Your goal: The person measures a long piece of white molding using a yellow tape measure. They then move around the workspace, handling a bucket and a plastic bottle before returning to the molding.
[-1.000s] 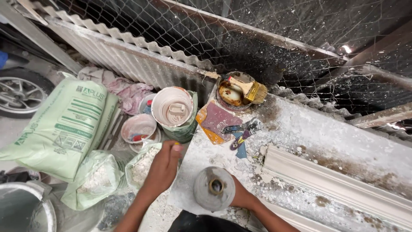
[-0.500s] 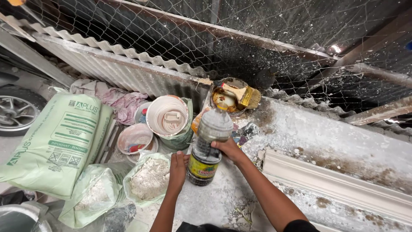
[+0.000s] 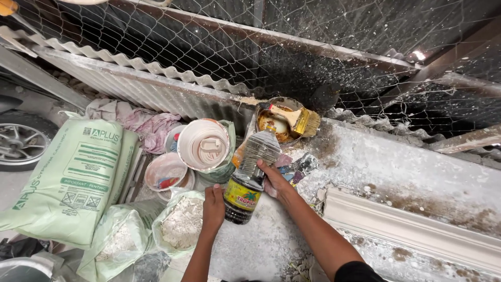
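1. Broadly, the dusty white tabletop [image 3: 365, 172] carries the work, with wire mesh and corrugated sheeting behind it.
2. Large pale-green sack [image 3: 68, 177] stands at far left, well apart from both hands; two open bags of white powder [image 3: 177, 224] lie just beside the left forearm.
3. White moulding strip [image 3: 417, 230] lies along the tabletop to the right, near the right forearm.
4. Plastic bottle [image 3: 250, 175], holding dark liquid low down, is tilted, neck pointing away. Whether its base rests on the tabletop cannot be told.
5. Metal bowl with a brush [image 3: 292, 119] across it sits just beyond the bottle's neck; white tubs [image 3: 203, 143] stand to its left.
6. Right hand [image 3: 275, 183] is wrapped around the bottle's middle, fingers closed on it. Left hand [image 3: 214, 206] presses flat against the lower label side, fingers barely curled.
7. Risk, as judged: the dusty plastic could slip in this light grip, or the neck could knock the bowl; whether a cap is fitted cannot be told, so a spill is possible.
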